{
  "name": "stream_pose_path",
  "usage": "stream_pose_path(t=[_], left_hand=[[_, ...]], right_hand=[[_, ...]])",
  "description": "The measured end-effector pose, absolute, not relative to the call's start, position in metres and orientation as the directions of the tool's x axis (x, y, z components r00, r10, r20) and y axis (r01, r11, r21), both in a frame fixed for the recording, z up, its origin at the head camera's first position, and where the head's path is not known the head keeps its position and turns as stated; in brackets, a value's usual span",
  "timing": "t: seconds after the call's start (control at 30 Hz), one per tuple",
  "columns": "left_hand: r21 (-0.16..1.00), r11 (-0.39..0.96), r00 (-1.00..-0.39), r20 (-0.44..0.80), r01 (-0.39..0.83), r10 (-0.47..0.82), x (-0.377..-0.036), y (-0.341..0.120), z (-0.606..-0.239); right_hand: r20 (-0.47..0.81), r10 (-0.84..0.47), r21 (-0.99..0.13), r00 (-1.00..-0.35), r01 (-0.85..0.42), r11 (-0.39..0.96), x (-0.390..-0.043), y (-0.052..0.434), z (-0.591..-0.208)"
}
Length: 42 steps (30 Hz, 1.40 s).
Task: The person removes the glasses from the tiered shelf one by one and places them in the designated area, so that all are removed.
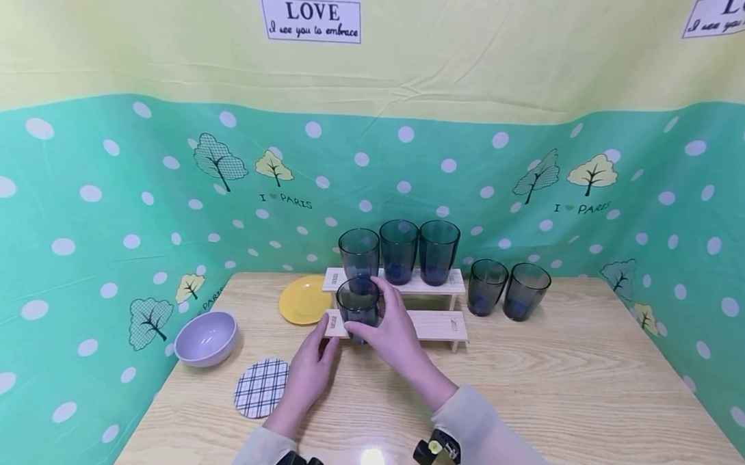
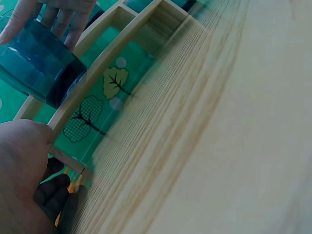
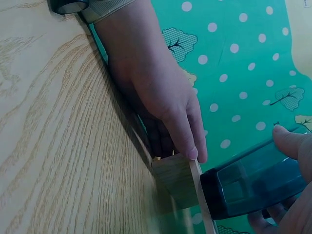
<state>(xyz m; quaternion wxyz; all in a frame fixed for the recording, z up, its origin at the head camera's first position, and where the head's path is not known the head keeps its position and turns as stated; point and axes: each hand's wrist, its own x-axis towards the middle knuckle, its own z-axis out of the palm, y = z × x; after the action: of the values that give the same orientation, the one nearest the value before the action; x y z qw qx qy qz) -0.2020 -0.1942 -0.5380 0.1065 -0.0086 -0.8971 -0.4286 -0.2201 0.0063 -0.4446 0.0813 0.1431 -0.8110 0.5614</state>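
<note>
A dark blue-grey glass tumbler (image 1: 353, 301) stands at the left end of the low wooden step shelf (image 1: 433, 323). My right hand (image 1: 396, 334) holds it from the right, thumb at the front and fingers round the far side. In the right wrist view, the base of the tumbler (image 3: 256, 183) is right at the shelf board. My left hand (image 1: 309, 370) grips the shelf's left end; in the left wrist view its thumb lies at the wooden end and its fingers curl behind. Three more tumblers (image 1: 399, 252) stand in a row on the taller step behind.
Two tumblers (image 1: 486, 288) stand on the table (image 1: 558, 383) right of the shelf. On the left are a yellow plate (image 1: 302, 300), a lilac bowl (image 1: 206, 339) and a checked round coaster (image 1: 259, 389) beside my left forearm. A dotted green cloth (image 1: 405, 165) hangs behind.
</note>
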Motion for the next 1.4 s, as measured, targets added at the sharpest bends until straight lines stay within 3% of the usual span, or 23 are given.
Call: stream_pose_path(t=[0.83,1.07,1.4], left_hand=[[0.772,0.624,-0.975,0.210,0.118,-0.075,-0.201,-0.195,-0.539],[0.761,0.630,-0.961,0.264,0.158,-0.078,-0.201,-0.195,-0.541],[0.767,0.626,-0.969,0.235,0.140,-0.072,-0.202,-0.196,-0.540]], right_hand=[[0.269,-0.120,-0.888,-0.956,-0.295,0.354,-0.208,0.010,-0.442],[0.278,-0.129,-0.899,-0.952,-0.305,0.314,-0.201,0.019,-0.436],[0.245,-0.143,-0.921,-0.959,-0.276,0.276,-0.187,0.042,-0.423]])
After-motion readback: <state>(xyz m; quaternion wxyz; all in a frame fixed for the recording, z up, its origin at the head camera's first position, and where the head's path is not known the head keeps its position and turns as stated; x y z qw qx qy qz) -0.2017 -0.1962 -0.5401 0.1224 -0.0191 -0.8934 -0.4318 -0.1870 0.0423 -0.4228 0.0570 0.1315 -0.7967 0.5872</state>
